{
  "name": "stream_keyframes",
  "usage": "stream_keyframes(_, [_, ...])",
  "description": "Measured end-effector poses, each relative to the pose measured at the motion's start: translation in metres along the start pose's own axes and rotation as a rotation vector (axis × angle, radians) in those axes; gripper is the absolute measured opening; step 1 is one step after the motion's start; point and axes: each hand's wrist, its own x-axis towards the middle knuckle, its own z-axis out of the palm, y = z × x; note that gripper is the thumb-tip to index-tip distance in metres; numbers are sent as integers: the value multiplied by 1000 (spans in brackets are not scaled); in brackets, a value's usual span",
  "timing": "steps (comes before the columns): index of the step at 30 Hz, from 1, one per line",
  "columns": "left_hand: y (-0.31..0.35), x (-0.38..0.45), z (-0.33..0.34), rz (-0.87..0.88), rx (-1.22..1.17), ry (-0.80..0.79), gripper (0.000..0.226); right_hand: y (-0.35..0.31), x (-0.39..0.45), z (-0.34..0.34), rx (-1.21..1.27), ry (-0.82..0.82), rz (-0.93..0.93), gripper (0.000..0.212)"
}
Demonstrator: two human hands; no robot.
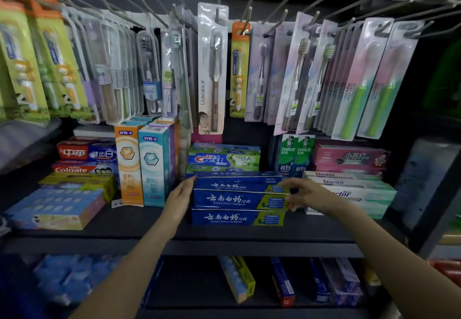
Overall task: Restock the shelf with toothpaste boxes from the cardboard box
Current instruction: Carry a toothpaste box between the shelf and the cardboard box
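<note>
Three blue toothpaste boxes (237, 200) with white Chinese lettering lie stacked in steps on the dark shelf (174, 226), in the middle of the head view. My left hand (180, 195) lies flat against the stack's left end, fingers straight. My right hand (303, 191) reaches to the right end of the stack, its fingers loosely bent at the box ends. No cardboard box is in view.
Green Crest boxes (224, 159) lie stacked behind the blue ones. Upright orange and teal boxes (139, 166) stand to the left, white Doctor boxes (349, 189) to the right. Packaged toothbrushes (212, 69) hang on hooks above. A lower shelf (249, 281) holds more boxes.
</note>
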Motion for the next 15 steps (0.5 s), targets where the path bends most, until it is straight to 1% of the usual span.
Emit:
stream_keyframes(1, [2,-2,2,10,-7,-6,24,0,3,1,-34,-2,0,40])
stream_keyframes(3, [3,-3,6,25,-8,-8,16,0,8,1,-262,29,-24,52])
stream_keyframes(5, [4,-4,8,43,25,16,13,0,15,2,-444,75,-32,76])
stream_keyframes(7, [3,-4,8,65,57,31,12,-2,19,6,-450,70,-30,97])
stream_keyframes(8, [1,-3,8,69,65,37,11,-4,21,10,-420,40,-24,101])
stream_keyframes(10, [-2,-3,10,63,43,44,11,-2,26,20,-367,13,-21,102])
stream_keyframes(12, [-3,-5,15,26,-32,56,12,1,26,30,-335,89,-30,94])
stream_keyframes(15, [-5,-9,22,5,-103,75,20,4,20,39,-276,214,-69,75])
